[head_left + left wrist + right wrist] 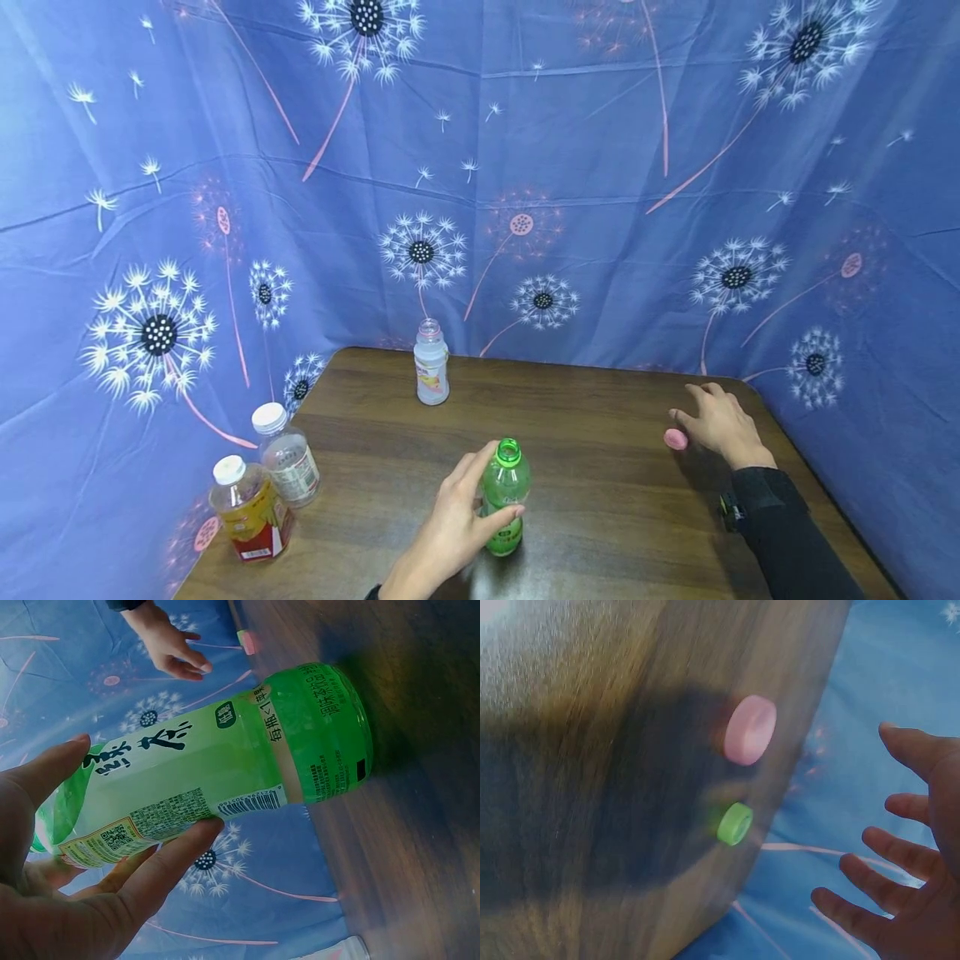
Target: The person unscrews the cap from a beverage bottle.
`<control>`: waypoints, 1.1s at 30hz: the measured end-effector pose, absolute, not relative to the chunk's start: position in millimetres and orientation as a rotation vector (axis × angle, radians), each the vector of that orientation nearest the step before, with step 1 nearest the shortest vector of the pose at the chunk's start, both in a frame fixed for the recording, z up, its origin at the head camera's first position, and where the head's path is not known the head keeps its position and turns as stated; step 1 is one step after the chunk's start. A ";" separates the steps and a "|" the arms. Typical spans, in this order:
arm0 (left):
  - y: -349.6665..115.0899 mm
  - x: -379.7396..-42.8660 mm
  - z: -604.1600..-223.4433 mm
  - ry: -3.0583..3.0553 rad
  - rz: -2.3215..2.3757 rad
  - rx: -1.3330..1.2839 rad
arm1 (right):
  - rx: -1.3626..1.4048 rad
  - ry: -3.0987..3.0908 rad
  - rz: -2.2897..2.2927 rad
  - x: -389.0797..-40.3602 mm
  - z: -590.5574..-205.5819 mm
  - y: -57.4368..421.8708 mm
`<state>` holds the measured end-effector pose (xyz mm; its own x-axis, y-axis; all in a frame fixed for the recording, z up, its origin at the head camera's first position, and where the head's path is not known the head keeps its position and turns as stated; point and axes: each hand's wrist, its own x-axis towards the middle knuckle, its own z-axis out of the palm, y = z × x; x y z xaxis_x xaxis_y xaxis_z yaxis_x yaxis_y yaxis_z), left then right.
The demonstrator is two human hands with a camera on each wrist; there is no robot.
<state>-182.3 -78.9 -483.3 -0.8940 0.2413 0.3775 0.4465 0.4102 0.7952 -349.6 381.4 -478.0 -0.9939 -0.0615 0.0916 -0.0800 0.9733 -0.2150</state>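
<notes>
My left hand (453, 512) grips a green plastic bottle (187, 761), fingers on one side and thumb on the other. The bottle is upright in the head view, its mouth uncapped; whether its base touches the table, I cannot tell. Above the far right of the table, my right hand (723, 425) has its fingers spread and holds nothing. A pink cap (751, 730) lies on the wood close to that hand, with a smaller green cap (735, 823) beside it. In the head view the green cap is hidden.
An uncapped clear bottle (431, 371) stands at the back of the wooden table (592, 467). At the left edge are two white-capped bottles, one clear (291, 467) and one with a yellow-red label (255, 517). A blue dandelion-print cloth (480, 175) hangs around the table.
</notes>
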 end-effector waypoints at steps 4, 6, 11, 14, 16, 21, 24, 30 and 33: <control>-80.3 -181.5 -483.7 -2.471 -1.475 -0.602 | 0.072 -3.063 0.332 -357.9 -482.7 386.5; -80.9 -181.4 -483.9 -2.472 -1.487 -0.602 | 0.053 -3.065 0.326 -362.1 -486.3 388.8; -82.4 -181.8 -484.5 -2.472 -1.521 -0.592 | 0.053 -3.082 0.299 -369.1 -497.1 393.0; -82.8 -182.1 -484.5 -2.478 -1.533 -0.588 | 0.044 -3.120 0.300 -371.0 -504.6 396.7; -82.6 -182.3 -484.3 -2.487 -1.540 -0.591 | 0.039 -3.137 0.293 -372.1 -510.1 400.2; -81.4 -183.0 -483.3 -2.494 -1.559 -0.602 | 0.120 -3.139 0.273 -375.2 -521.9 407.6; -81.5 -182.6 -482.9 -2.497 -1.559 -0.598 | 0.194 -3.145 0.245 -377.8 -525.0 407.4; -82.1 -181.9 -483.0 -2.499 -1.565 -0.593 | 0.342 -3.119 0.175 -382.4 -527.6 407.8; -81.6 -182.3 -483.5 -2.495 -1.559 -0.589 | 0.392 -3.120 0.149 -383.9 -527.9 409.1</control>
